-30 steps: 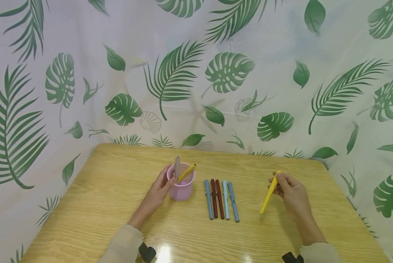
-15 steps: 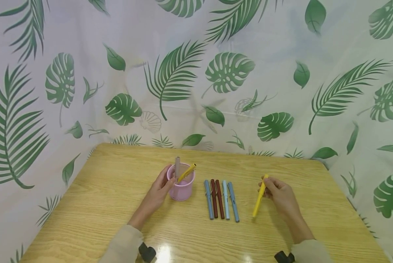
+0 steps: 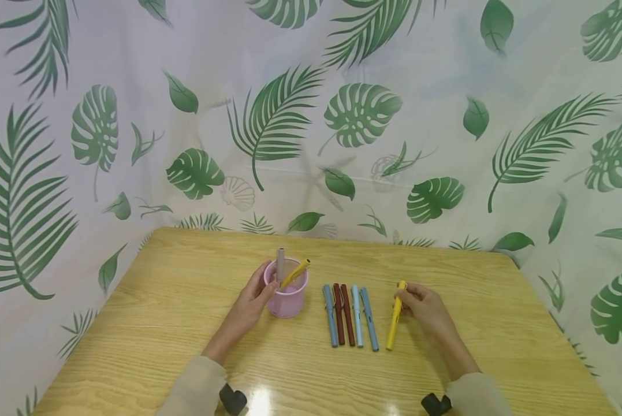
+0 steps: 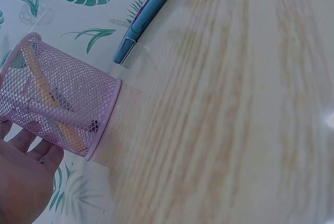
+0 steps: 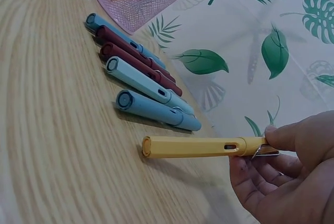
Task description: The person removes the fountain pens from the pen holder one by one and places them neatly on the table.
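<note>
My left hand (image 3: pixel 250 294) holds a pink mesh pen cup (image 3: pixel 286 304) by its left side, thumb at the rim and fingers along the wall. Inside the cup stand a greyish pen (image 3: pixel 280 264) and a yellow pen (image 3: pixel 296 273), leaning apart. With thumb and fingers, my right hand (image 3: pixel 424 309) pinches another yellow pen (image 5: pixel 193 146) near its clip end. That pen slants down toward me, its far end close over the table and casting a shadow in the right wrist view. Just left of it lies a greyish-blue pen (image 3: pixel 370 320).
In a row beside that pen lie a light blue pen (image 3: pixel 357 318), two dark red pens (image 3: pixel 348 318) (image 3: pixel 339 318) and another greyish-blue pen (image 3: pixel 330 318). The wooden table (image 3: pixel 186 323) meets a leaf-printed cloth (image 3: pixel 362 190) at the back.
My right hand has moved left with the yellow pen, bringing it beside the row and lower toward the table. The left hand and the cup have stayed in place.
</note>
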Action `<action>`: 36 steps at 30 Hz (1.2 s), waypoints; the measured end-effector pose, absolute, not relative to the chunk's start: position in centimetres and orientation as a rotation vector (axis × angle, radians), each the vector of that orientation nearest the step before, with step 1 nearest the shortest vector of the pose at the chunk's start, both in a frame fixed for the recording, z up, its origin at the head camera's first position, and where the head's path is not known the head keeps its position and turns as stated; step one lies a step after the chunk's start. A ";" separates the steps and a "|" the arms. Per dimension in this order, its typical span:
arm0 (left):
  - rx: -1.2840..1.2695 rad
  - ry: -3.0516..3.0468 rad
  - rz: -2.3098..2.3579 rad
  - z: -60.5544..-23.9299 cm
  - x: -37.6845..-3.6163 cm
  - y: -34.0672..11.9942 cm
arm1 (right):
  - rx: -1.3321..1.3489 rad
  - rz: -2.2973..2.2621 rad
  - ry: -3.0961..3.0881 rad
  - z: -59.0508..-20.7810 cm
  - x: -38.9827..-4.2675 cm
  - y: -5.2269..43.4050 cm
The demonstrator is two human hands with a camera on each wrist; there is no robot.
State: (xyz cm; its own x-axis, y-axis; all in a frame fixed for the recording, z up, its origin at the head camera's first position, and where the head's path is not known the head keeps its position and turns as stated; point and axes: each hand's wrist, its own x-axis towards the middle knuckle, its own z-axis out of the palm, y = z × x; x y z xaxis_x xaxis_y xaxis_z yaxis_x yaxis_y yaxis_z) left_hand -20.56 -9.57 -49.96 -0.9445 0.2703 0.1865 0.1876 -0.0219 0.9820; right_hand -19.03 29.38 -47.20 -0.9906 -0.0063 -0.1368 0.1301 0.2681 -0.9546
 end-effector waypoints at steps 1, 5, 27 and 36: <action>0.509 2.155 2.145 -50.0 -20.6 -9.6 | 0.134 -1.817 2.416 -47.3 -19.1 29.2; 0.504 2.154 2.142 -50.0 -20.4 -9.6 | 0.167 -1.771 2.449 -47.5 -19.2 28.8; 0.503 2.157 2.136 -50.0 -20.5 -9.6 | 0.263 -1.553 2.767 -49.4 -20.3 26.0; 0.503 2.164 2.130 -49.9 -20.4 -9.6 | 0.269 -1.394 2.909 -49.3 -20.6 25.1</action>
State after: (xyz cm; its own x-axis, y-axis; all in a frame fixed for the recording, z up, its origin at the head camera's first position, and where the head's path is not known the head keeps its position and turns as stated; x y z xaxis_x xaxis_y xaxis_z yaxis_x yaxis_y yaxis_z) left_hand -20.39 -9.64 -49.95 -0.9447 0.2732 0.1813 0.1856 -0.0103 0.9826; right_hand -20.62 25.05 -49.34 -0.9817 0.1899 0.0140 0.1080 0.6159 -0.7804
